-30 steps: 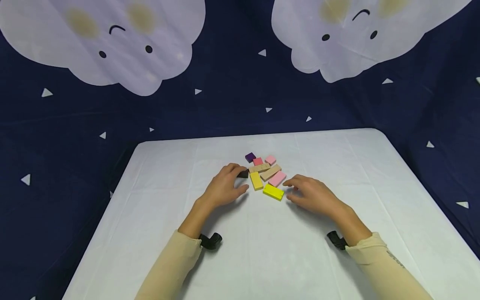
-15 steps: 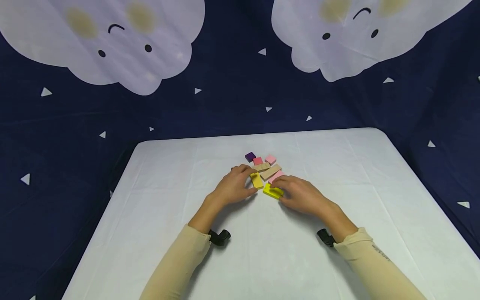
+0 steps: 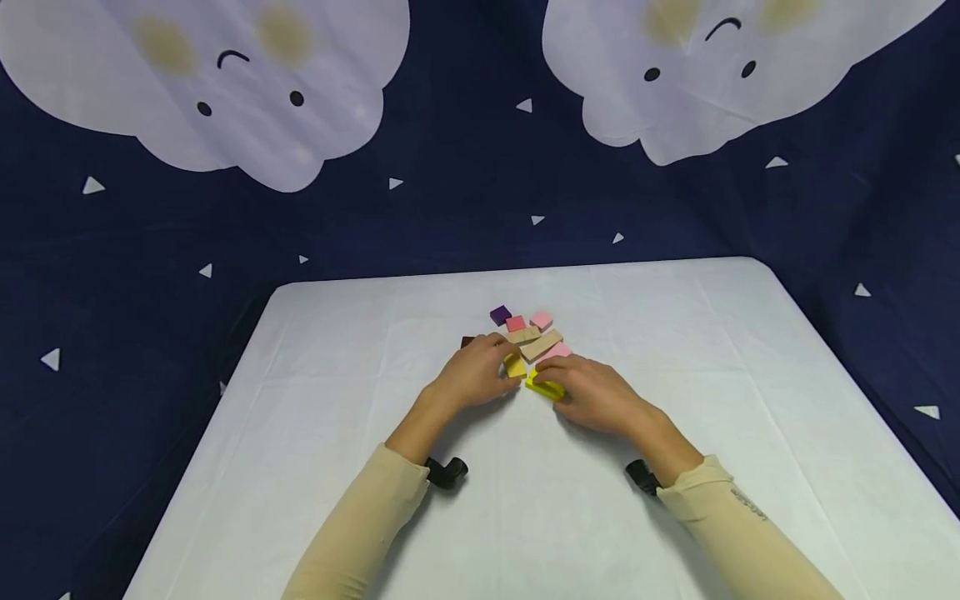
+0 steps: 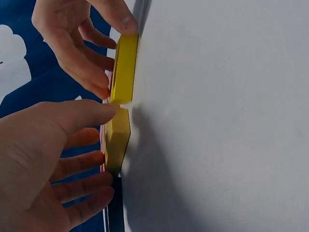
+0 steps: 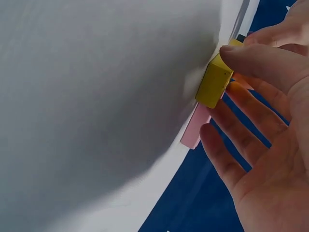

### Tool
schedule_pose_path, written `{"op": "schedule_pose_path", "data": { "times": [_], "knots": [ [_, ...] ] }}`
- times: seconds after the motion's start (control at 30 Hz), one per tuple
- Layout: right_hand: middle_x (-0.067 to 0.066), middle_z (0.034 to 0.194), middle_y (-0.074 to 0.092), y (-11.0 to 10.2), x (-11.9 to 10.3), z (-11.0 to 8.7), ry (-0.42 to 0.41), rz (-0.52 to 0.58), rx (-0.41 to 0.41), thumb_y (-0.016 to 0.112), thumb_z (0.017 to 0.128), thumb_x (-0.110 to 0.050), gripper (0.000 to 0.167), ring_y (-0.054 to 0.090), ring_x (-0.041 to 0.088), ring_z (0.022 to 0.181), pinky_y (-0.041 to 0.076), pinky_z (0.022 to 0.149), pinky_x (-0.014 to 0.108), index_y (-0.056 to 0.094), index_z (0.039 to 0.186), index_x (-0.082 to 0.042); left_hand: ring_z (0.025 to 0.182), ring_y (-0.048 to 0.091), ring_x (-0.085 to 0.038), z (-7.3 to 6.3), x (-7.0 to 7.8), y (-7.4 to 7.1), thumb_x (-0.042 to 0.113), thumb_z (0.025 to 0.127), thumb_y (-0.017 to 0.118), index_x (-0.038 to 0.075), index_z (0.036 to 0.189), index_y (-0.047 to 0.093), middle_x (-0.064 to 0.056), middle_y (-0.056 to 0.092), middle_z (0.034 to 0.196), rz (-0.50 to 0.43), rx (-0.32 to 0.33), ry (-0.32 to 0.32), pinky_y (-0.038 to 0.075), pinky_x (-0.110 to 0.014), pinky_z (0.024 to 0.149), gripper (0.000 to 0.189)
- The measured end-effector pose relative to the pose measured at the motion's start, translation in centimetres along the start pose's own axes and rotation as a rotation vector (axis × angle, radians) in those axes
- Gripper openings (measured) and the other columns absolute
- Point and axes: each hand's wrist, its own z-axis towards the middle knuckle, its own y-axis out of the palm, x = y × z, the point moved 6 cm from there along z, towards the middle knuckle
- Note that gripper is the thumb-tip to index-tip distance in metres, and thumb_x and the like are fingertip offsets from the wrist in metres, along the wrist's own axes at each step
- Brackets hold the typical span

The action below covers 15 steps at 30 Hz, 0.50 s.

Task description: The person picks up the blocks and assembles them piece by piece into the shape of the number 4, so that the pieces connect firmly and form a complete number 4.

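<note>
My left hand [image 3: 476, 372] is at a golden yellow block [image 4: 117, 140], its thumb at the near end and its fingers along the far side; I cannot tell whether they pinch it. A bright yellow block [image 5: 212, 86] sits between the thumb and fingers of my right hand [image 3: 600, 393], which holds it by its ends. Behind that block, a pink block [image 5: 195, 124] lies beside the fingers. Under the left fingers a dark block [image 4: 116, 208] is partly hidden. The two yellow blocks lie close end to end in the left wrist view.
Two plain wooden blocks [image 3: 542, 345] lie just behind the hands. Farther back are a purple block [image 3: 501, 315], a coral block [image 3: 515, 322] and a light pink one [image 3: 542, 320]. All stand on a white-covered table [image 3: 517, 517], backed by a dark blue cloud-print cloth [image 3: 465, 225].
My left hand has moved right, from the dark block to the golden yellow one. The right hand has come left onto the bright yellow block. The blocks farther back have stayed put.
</note>
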Motion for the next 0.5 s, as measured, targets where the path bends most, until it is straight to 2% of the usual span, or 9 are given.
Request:
{"op": "schedule_pose_path", "data": {
  "times": [0.2,0.5],
  "knots": [
    [-0.005,0.128,0.057,0.39,0.01,0.15,-0.004,-0.043,0.000,0.071,0.080,-0.015,0.037,0.052,0.017,0.118,0.047,0.091,0.041,0.069,0.117,-0.017,0.109,0.053,-0.020,0.02,0.09,0.24,0.038,0.083,0.072,0.016,0.128,0.061,-0.005,0.053,0.124,0.008,-0.019,-0.016,0.045,-0.037,0.093,0.051],
    [0.000,0.129,0.058,0.39,-0.23,0.32,-0.047,-0.053,0.018,0.071,0.085,-0.013,0.032,0.053,0.019,0.118,0.046,0.092,0.043,0.071,0.116,-0.018,0.108,0.052,-0.020,0.20,0.17,0.41,0.034,0.083,0.073,0.011,0.125,0.062,-0.006,0.054,0.120,-0.008,0.030,0.015,0.042,-0.035,0.096,0.049]
  ]
}}
